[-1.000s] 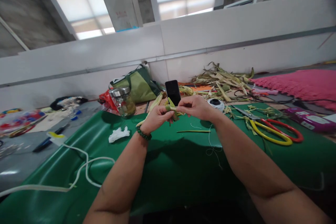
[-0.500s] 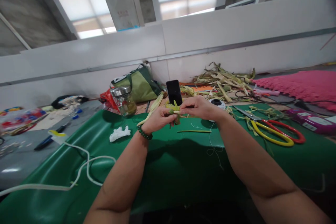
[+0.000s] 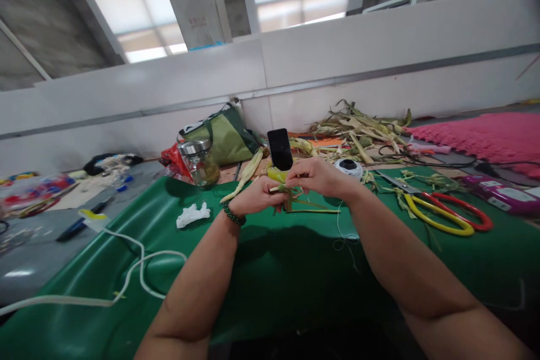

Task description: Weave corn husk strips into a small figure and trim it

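Both my hands meet above the green mat [image 3: 261,270], just in front of a black phone [image 3: 279,148] propped upright. My left hand [image 3: 254,196], with a green bead bracelet on the wrist, is closed on a small folded piece of green-yellow leaf strips [image 3: 283,187]. My right hand [image 3: 314,174] pinches the same piece from the right with thumb and fingers. Loose strip ends hang below the piece toward the mat. A thin leaf strip [image 3: 312,211] lies on the mat just under my right hand.
A glass jar [image 3: 200,163] and a green bag [image 3: 225,135] stand behind left. A leaf pile [image 3: 358,132] and a thread spool [image 3: 348,167] lie behind right. Red and yellow scissors [image 3: 442,212] lie right, a pink mat [image 3: 485,135] beyond. A white cord [image 3: 135,270] and crumpled tissue [image 3: 192,215] lie left.
My hands have dropped slightly and turned the leaf piece; strip ends now hang lower toward the mat. Nothing else has moved.
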Motion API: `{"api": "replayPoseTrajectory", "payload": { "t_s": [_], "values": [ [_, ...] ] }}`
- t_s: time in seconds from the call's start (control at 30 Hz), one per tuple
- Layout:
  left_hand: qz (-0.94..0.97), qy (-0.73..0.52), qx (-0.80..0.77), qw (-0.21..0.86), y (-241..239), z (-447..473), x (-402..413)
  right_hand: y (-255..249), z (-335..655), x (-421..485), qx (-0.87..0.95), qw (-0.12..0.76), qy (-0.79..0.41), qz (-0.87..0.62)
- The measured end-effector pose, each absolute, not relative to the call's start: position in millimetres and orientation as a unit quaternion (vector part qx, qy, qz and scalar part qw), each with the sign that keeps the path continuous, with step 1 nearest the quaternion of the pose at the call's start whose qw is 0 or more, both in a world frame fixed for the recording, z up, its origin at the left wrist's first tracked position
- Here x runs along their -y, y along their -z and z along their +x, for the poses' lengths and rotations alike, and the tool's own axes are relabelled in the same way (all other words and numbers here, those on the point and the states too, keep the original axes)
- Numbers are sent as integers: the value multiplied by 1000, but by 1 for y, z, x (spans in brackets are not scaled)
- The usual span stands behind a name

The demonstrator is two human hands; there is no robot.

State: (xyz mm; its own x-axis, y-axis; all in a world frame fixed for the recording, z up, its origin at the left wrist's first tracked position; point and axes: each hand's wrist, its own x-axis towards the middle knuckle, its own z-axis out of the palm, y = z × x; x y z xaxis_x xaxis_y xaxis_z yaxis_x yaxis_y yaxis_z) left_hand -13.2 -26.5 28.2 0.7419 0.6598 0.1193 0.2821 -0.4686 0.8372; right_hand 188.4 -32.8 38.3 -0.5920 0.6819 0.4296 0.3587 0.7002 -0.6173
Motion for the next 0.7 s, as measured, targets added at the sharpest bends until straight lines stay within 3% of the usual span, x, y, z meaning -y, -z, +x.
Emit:
{"api": "replayPoseTrajectory", "payload": {
  "t_s": [0.2, 0.57, 0.7],
  "values": [
    [810, -251, -306, 433, -24, -9, 23, -34, 174, 42, 846, 404, -120, -327],
    [798, -292, -363, 383, -20, 5, 27, -27, 166, 43, 882, 332, 90, -321],
    [790, -305, -390, 362, -16, 9, 28, -25, 160, 46, 852, 376, 96, -351]
  ]
}}
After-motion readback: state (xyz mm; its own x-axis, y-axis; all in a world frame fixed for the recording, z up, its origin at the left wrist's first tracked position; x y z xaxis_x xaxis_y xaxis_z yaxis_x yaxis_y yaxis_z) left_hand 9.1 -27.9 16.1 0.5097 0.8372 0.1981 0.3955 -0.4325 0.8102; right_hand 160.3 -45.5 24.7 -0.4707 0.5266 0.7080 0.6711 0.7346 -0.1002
